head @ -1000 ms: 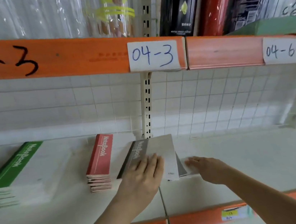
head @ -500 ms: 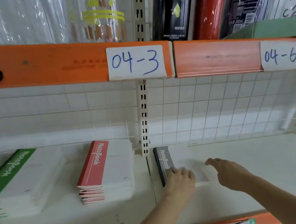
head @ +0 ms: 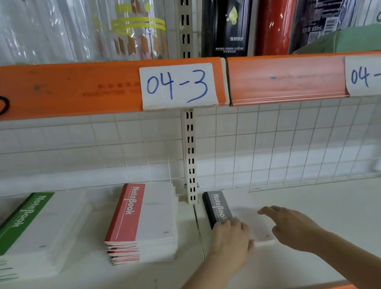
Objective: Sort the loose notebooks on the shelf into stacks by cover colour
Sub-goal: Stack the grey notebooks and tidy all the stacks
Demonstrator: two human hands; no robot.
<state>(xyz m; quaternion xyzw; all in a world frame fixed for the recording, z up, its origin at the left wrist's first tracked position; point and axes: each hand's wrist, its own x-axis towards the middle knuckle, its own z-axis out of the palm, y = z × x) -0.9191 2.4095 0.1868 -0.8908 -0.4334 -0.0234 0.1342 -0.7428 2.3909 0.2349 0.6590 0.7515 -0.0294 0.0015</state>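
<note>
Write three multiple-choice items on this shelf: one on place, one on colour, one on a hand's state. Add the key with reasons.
1. Where does the grey notebook lie?
A. right of the slotted post
B. on the green stack
C. on the upper shelf

2. What colour is the spine band of the stack just left of the post?
A. blue
B. red
C. yellow

3. How is the right hand?
A. gripping a bottle
B. pinching a label
C. open, holding nothing

Key: 1 A, it lies flat just right of the post; 2 B, the band reading NoteBook is red; 3 C, its fingers are stretched out above the shelf, while the left hand rests on the notebook's near end.
</note>
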